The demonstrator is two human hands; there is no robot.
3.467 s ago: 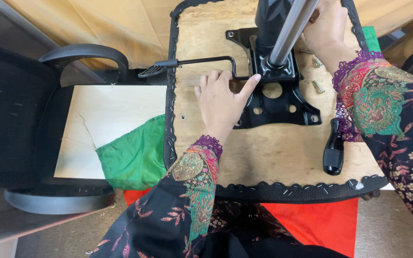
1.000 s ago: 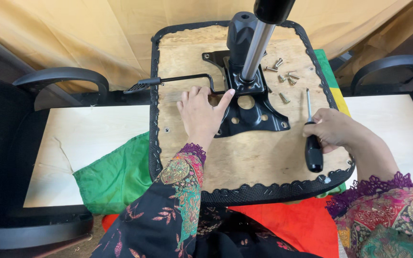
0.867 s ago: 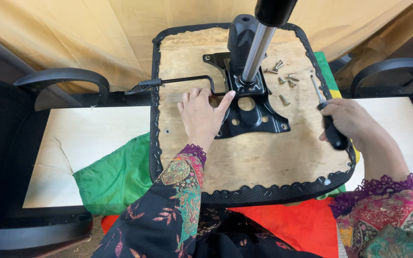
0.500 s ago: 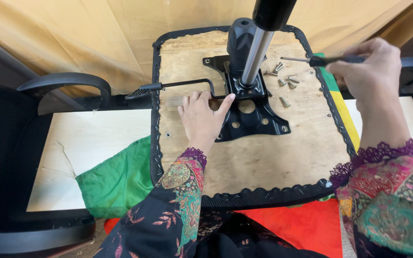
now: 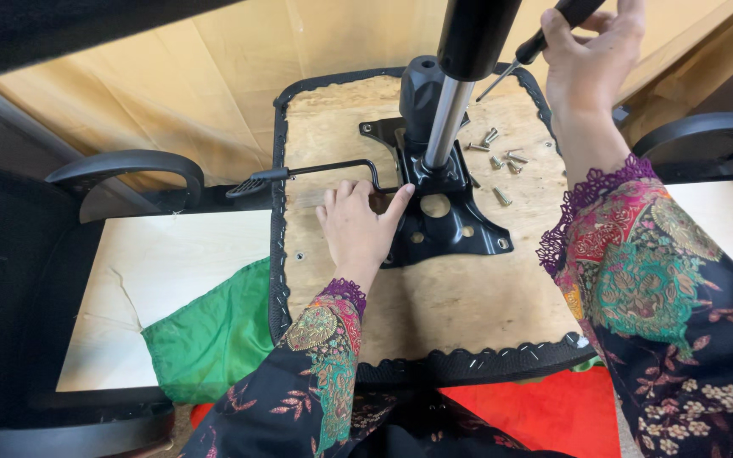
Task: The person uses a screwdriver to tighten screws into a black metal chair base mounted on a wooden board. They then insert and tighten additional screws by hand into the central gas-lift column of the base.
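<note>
So the person's got an upturned chair seat lying underside-up — bare chipboard with black fabric stapled round the rim; the black metal mechanism plate sits roughly in the middle of the board, closer to its far edge, with the gas lift column standing straight up out of it toward the camera.

Left hand lies flat on the board, palm down, fingers loosely together and the thumb stretched out so it touches the plate's left edge; it isn't gripping anything, just pressing there. The fingertips reach the bent black lever that runs from the plate out past the seat's left edge.

Right hand is up near the far right corner of the seat, fingers curled round the black handle of a screwdriver; its metal shaft slants down and left toward the column, tip in the air above the board.

A small scatter of loose bolts lies on the board just right of the column — between the plate and the seat's right edge.

Around it: a green cloth off the near left corner, a red cloth under the near edge, and a black armrest at the left.
</note>
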